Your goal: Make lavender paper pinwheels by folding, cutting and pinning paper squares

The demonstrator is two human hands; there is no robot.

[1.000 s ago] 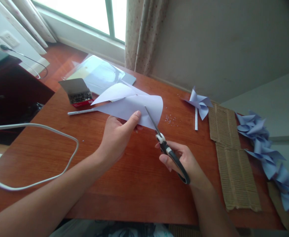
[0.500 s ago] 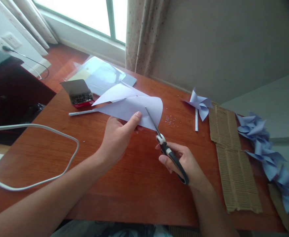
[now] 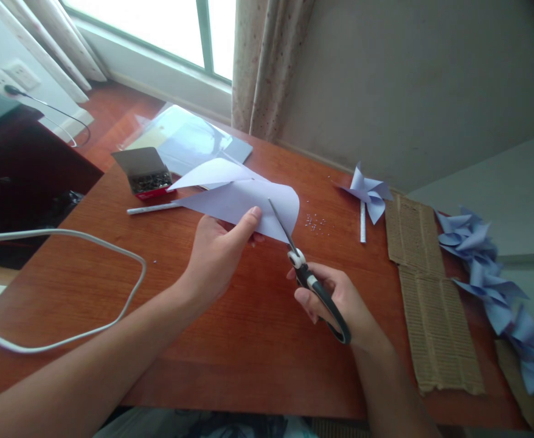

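The pale paper [image 3: 249,198] lies in the middle of the scene, above the counter [image 3: 249,365], its long axis running left to right, with a pointed far flap parted from the near one at the left and a curved edge at the right. You pinch its near edge with the fingers of your left hand [image 3: 219,252]: the thumb lies on top, pointing far and right, and the other fingers are mostly hidden beneath. The scissors [image 3: 304,271] meet that same near edge just right of your left thumb, their long axis slanting from near right to far left, so the visible blade crosses the paper and its tip rests near the thumb, apart from it. You cannot tell from here where the second blade lies or how wide they stand. Your right hand [image 3: 335,292] has its fingers wrapped around the handles, to the near right of the paper; the left is the nearer hand, already touching it. To the left, a white stick [image 3: 152,208] reaches toward the paper's pointed end, near a red box [image 3: 151,193] of small metal pieces. Farther right stand tiny scraps [image 3: 315,224], one pinwheel [image 3: 367,188], corrugated cardboard [image 3: 438,328] and, beyond it, a row of pinwheels [image 3: 470,234].
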